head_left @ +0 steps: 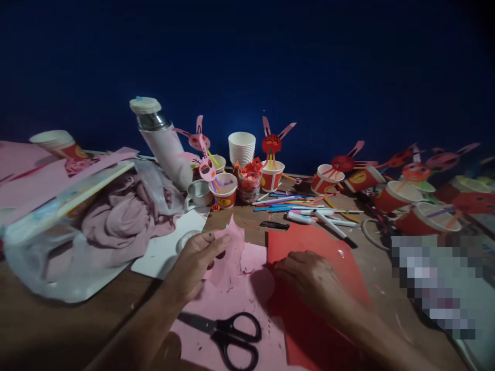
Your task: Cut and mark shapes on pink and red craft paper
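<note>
My left hand pinches a cut piece of pink paper between thumb and fingers, its pointed end upward. Beneath lies a larger pink sheet with small dark scraps on it. Black-handled scissors rest on that sheet, nearest my left forearm. My right hand is over a red sheet of paper, fingers curled together and pointing left. Its fingertips are hidden, so I cannot see whether anything is between them. A black cutter knife sits just beyond the sheets.
Markers and coloured sticks lie behind the red sheet. Red paper cups with paper rabbit faces line the back, beside stacked white cups. A white thermos, a metal cup and a plastic bag are left.
</note>
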The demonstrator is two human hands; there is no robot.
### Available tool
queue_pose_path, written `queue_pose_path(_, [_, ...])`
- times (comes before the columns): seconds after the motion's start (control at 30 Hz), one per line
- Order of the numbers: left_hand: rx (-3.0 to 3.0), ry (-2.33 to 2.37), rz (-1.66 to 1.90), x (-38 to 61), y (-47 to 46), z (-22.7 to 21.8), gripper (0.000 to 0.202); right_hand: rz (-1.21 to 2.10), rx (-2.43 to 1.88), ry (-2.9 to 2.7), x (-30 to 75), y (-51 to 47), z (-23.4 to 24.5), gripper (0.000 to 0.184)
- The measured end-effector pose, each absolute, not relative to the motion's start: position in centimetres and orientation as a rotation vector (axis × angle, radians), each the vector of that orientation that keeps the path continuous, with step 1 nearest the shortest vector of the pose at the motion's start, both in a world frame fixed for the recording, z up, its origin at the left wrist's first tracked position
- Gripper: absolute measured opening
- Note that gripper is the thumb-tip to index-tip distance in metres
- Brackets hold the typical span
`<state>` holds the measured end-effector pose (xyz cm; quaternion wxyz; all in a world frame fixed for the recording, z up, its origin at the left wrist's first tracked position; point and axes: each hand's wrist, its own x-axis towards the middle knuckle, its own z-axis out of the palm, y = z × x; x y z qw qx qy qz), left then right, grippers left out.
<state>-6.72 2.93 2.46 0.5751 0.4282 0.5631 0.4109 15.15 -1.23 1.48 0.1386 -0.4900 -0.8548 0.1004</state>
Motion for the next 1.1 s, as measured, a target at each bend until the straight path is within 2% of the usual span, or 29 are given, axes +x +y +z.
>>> queue_pose_path(0.1, [0.995,1.305,0.952,-6.7,2.9,2.6,0.03,0.279,-1.477,-2.475,15.2,-1.3,1.8,0.023])
queue_pose_path(0.23, [1.031,1.263,0.935,-6.4,2.8,2.6,0.027,0.478,-1.206,-2.701,12.3,-2.8,1.9,0.016])
queue_pose_path(0.37, [1.123,1.127,0.886,-6.5,2.6,2.4,0.025,0.476,-1.235,-2.768,8.8,-4.3,1.1,0.026])
queue_pose_path(0.47, [1.271,1.064,0.797,-6.8,2.4,2.6,0.025,0.393,-1.286,-2.815,7.5,-4.7,0.6,0.024])
queue_pose_path(0.67, [1.426,1.007,0.741,-7.5,2.3,3.5,0.029,-0.003,-1.203,-2.633,5.8,-5.3,-0.4,0.011])
queue_pose_path(0.8, [1.426,0.985,0.736,-7.8,2.3,3.4,0.027,-0.073,-1.16,-2.617,5.2,-5.5,-0.5,0.015])
queue_pose_path(0.87, [1.381,0.97,0.733,-7.9,2.2,3.6,0.026,0.07,-1.19,-2.623,5.7,-5.4,0.2,0.018])
queue_pose_path(1.1, [1.201,0.814,0.658,-9.0,1.2,5.9,0.023,0.978,-1.689,-2.36,10.8,-4.8,4.2,0.025])
